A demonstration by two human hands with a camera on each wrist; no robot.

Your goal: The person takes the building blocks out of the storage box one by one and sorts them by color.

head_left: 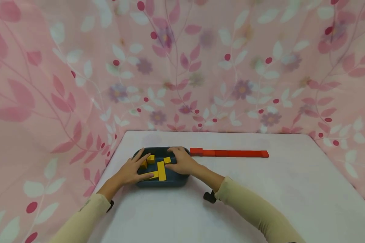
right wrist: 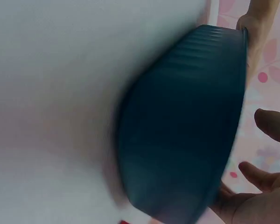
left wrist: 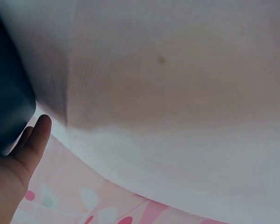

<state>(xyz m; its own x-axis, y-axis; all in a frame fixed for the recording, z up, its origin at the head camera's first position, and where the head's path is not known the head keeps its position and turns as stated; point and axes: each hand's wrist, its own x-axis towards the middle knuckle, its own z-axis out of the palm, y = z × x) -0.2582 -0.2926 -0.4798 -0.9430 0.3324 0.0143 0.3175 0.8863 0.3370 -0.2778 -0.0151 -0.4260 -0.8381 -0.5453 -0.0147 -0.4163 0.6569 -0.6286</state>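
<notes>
A dark blue tray (head_left: 162, 184) stands on the white table with several yellow blocks in it. My left hand (head_left: 130, 170) reaches over its left side with spread fingers. The thumb lies by a flat yellow block (head_left: 154, 174), next to a long yellow block (head_left: 161, 170); two small blocks sit near its fingers, one being a yellow cube (head_left: 151, 159). Over the right side hovers my right hand (head_left: 183, 163), thumb and fingers apart around a small yellow block (head_left: 167, 160). The right wrist view shows the tray's outer wall (right wrist: 177, 116) and that hand's parted fingers (right wrist: 256, 176).
A row of red blocks (head_left: 231, 153) runs along the table to the right from the tray's far right corner. Behind the table (head_left: 276, 195) hangs a pink flowered cloth (head_left: 200, 74), which also covers the left side.
</notes>
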